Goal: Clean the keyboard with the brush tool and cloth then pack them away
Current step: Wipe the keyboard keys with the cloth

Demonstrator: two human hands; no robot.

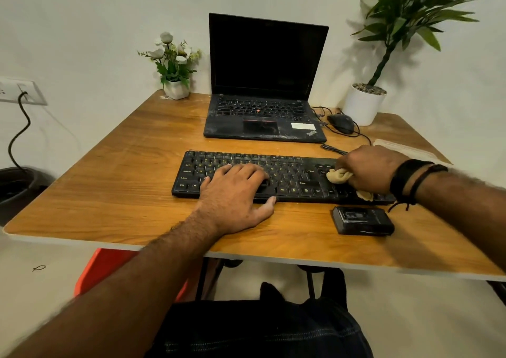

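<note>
The keyboard [273, 177] lay on the wooden table [109, 182], just in front of the laptop [265, 83]. The left hand [235, 196] rested flat across its middle keys, fingers straight, while the right hand [369, 170] gripped a bunched tan cloth [338, 176] against its right-hand keys. A small black case [362, 220] sat just nearer the person than the keyboard's right end.

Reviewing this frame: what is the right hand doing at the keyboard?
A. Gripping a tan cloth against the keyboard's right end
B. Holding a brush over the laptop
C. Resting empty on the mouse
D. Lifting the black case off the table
A: the right hand grips a bunched tan cloth on the right end of the keyboard, while the left hand rests flat on the keys.
</note>
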